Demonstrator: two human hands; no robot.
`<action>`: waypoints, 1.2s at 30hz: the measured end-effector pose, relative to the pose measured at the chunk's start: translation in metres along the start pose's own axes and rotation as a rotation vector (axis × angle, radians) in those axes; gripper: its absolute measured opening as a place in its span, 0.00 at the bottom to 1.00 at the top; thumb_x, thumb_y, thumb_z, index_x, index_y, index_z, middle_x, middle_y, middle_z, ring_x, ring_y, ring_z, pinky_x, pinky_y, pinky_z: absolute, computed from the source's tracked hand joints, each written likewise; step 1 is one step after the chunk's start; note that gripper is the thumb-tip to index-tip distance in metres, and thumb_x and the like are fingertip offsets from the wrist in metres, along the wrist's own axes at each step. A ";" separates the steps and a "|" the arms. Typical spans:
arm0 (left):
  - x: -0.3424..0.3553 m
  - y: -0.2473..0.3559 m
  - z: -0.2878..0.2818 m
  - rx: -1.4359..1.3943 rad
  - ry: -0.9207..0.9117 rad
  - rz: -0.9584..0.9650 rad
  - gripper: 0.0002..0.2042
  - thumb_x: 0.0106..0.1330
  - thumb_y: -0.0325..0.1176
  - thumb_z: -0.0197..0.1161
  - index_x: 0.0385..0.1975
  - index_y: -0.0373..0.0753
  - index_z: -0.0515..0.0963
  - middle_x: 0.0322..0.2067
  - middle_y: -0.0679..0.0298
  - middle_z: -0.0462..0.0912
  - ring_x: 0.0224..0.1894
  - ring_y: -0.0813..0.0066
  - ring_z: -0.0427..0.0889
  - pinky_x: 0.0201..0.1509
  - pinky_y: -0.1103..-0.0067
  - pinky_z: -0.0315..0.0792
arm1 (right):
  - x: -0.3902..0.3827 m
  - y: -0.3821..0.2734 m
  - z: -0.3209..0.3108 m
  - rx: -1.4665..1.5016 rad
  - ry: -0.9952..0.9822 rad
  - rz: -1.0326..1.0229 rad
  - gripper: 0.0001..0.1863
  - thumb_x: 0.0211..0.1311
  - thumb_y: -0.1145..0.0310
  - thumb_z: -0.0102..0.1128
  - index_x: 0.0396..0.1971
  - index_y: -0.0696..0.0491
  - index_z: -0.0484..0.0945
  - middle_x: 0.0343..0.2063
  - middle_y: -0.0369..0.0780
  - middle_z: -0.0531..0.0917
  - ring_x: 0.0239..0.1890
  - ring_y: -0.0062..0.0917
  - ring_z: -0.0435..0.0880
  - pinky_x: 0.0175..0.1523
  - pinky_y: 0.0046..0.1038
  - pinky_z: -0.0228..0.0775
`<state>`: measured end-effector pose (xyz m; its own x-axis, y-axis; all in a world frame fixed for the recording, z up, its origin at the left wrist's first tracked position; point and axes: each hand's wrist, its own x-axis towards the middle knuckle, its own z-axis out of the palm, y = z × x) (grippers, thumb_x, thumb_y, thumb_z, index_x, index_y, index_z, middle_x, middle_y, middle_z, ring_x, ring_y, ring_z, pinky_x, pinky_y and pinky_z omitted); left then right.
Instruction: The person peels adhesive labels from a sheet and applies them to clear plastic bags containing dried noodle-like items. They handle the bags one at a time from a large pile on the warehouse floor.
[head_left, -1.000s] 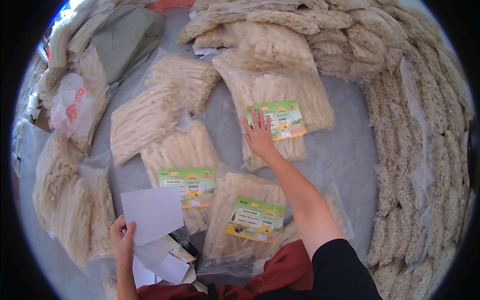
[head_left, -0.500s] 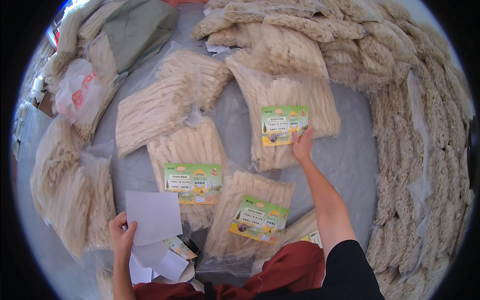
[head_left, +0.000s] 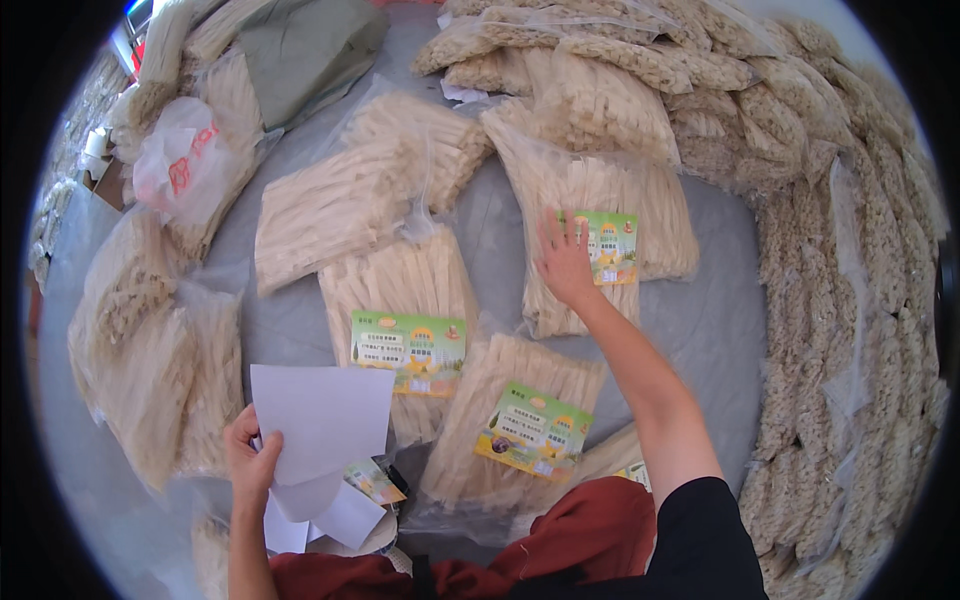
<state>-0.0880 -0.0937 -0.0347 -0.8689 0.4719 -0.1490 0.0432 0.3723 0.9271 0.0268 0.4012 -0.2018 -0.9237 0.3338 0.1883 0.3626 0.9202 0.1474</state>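
Observation:
My right hand (head_left: 566, 262) lies with fingers spread over the left part of a green and yellow printed label (head_left: 615, 248). Under that label is a clear bag of pale dried noodle strips (head_left: 582, 185). In my left hand (head_left: 250, 460), pinched at one edge between thumb and fingers, are white paper sheets (head_left: 325, 420); how many is unclear. Similar labels lie on two nearer noodle bags, one label (head_left: 408, 352) at the middle left and another label (head_left: 533, 430) closer to me. Below the held sheets sit more loose white papers (head_left: 350, 515) and a printed label (head_left: 375, 482).
Packed bags (head_left: 840, 300) are heaped along the right side and far edge. More noodle bags (head_left: 150, 350) stand at the left, near a white plastic bag (head_left: 182, 165) with red marks. A grey-green cover (head_left: 310, 60) lies at the far left. Grey sheeting (head_left: 700, 330) covers the floor.
My right hand has shifted left across the label, from its lower right edge to its left part, and now lies flatter. My left hand still grips the sheets. The whole view has shifted slightly.

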 end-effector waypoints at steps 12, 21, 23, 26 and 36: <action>-0.014 -0.009 -0.035 -0.030 0.118 -0.014 0.04 0.46 0.21 0.52 0.14 0.32 0.66 0.20 0.71 0.68 0.24 0.88 0.64 0.27 0.86 0.57 | -0.052 -0.044 -0.011 0.409 -0.115 0.006 0.32 0.64 0.59 0.48 0.64 0.56 0.54 0.65 0.48 0.55 0.68 0.39 0.50 0.70 0.39 0.40; -0.020 -0.014 -0.060 -0.234 0.291 -0.006 0.12 0.44 0.19 0.52 0.11 0.42 0.56 0.15 0.77 0.58 0.20 0.90 0.54 0.23 0.86 0.47 | -0.066 -0.131 -0.046 0.628 -0.564 0.069 0.36 0.45 0.50 0.64 0.52 0.57 0.70 0.43 0.53 0.77 0.45 0.46 0.76 0.49 0.39 0.69; -0.021 -0.015 -0.063 -0.175 0.310 0.040 0.12 0.43 0.19 0.52 0.11 0.42 0.57 0.15 0.77 0.58 0.20 0.89 0.54 0.24 0.86 0.48 | -0.066 -0.138 -0.043 0.583 -0.540 0.078 0.37 0.43 0.48 0.66 0.51 0.56 0.72 0.41 0.52 0.79 0.44 0.43 0.78 0.49 0.37 0.70; -0.021 -0.016 -0.061 -0.094 0.312 0.034 0.10 0.43 0.19 0.52 0.13 0.41 0.58 0.16 0.76 0.58 0.21 0.88 0.54 0.25 0.87 0.47 | -0.074 -0.150 -0.056 0.614 -0.557 0.000 0.35 0.41 0.48 0.67 0.49 0.55 0.75 0.37 0.50 0.81 0.41 0.41 0.80 0.47 0.37 0.71; -0.024 0.000 -0.068 -0.276 0.263 -0.146 0.01 0.54 0.23 0.60 0.26 0.36 0.75 0.17 0.73 0.74 0.18 0.90 0.68 0.21 0.88 0.58 | 0.051 -0.160 0.061 0.791 0.098 0.139 0.27 0.54 0.73 0.59 0.55 0.62 0.67 0.26 0.50 0.81 0.25 0.30 0.82 0.32 0.27 0.74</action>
<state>-0.1005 -0.1589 -0.0076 -0.9540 0.1965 -0.2265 -0.1931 0.1756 0.9654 -0.0855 0.2836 -0.2754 -0.8481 0.4704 0.2438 0.2445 0.7558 -0.6075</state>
